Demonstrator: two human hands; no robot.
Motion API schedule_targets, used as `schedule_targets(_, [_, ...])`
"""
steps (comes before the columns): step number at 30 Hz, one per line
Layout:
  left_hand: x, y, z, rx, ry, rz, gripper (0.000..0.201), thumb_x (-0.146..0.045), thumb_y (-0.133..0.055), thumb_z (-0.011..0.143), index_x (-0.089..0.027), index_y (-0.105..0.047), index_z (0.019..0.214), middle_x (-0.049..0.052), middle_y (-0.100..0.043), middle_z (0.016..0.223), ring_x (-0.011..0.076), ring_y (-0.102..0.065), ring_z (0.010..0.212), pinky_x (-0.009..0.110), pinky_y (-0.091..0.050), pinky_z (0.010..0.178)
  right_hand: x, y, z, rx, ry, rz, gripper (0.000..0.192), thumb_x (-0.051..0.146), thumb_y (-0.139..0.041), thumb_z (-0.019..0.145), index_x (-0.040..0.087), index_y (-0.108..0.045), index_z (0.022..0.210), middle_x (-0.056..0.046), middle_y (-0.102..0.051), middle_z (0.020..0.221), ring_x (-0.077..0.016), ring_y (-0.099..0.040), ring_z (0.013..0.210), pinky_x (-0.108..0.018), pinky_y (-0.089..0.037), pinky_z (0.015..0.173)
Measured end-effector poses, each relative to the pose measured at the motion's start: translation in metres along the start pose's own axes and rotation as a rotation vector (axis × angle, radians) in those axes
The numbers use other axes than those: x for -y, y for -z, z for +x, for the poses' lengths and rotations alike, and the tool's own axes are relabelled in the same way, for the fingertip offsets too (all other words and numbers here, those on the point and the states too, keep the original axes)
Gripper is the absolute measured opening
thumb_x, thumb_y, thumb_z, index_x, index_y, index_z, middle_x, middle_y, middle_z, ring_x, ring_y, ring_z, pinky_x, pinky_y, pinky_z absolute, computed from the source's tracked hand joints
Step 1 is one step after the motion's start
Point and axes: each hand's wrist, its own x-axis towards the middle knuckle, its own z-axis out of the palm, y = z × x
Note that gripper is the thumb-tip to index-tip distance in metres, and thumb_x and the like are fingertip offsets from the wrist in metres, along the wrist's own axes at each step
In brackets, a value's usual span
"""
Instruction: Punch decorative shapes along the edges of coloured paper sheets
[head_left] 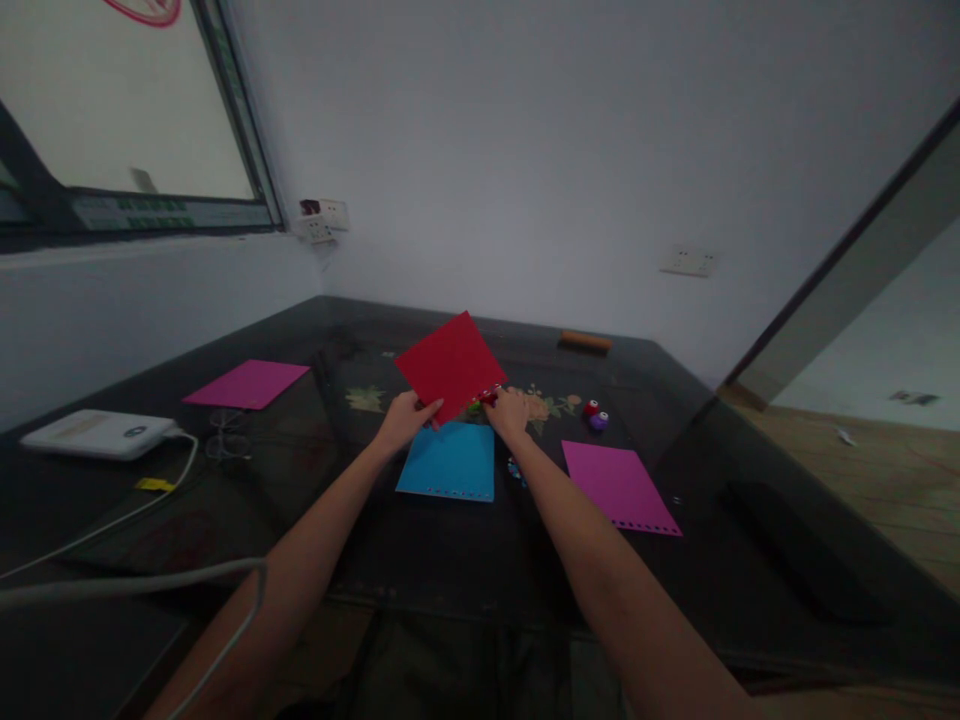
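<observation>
A red paper sheet is held up, tilted, above the dark glass table. My left hand pinches its lower left edge. My right hand is at its lower right edge and grips a small red punch set on the paper's edge. Right under the hands lies a blue sheet with a row of punched holes along its near edge. Small coloured bits lie beside it.
A magenta sheet with punched holes lies to the right, another magenta sheet far left. Red and purple punches sit right of my hands. Glasses, a white device with cable, and an orange object near the wall.
</observation>
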Motion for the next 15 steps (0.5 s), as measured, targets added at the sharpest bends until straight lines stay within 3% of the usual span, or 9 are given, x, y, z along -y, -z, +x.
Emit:
schedule_targets(9, [-0.009,-0.001,-0.001,0.016,0.060,-0.055,0.024,-0.026,-0.056,0.079,-0.013,-0.060,0.059,0.003,-0.063,0.048,0.0137,-0.058,0.046,0.022,-0.044,0.052,-0.005,0.011,0.002,-0.052,-0.007,0.172,0.029,0.041,-0.055,0.080,0.018,-0.064,0.096,-0.011,-0.060,0.102,-0.0231,-0.052,0.098,-0.032,-0.034,0.084])
schedule_targets(15, [-0.007,-0.005,0.000,0.025,0.121,-0.127,0.023,-0.025,-0.056,0.080,-0.012,-0.060,0.061,0.004,-0.063,0.048,0.0140,-0.059,0.046,0.022,-0.045,0.051,-0.015,0.025,-0.001,-0.066,-0.002,0.543,0.023,0.032,-0.060,0.075,0.017,-0.061,0.092,-0.005,-0.065,0.090,-0.0187,-0.058,0.086,-0.029,-0.041,0.076])
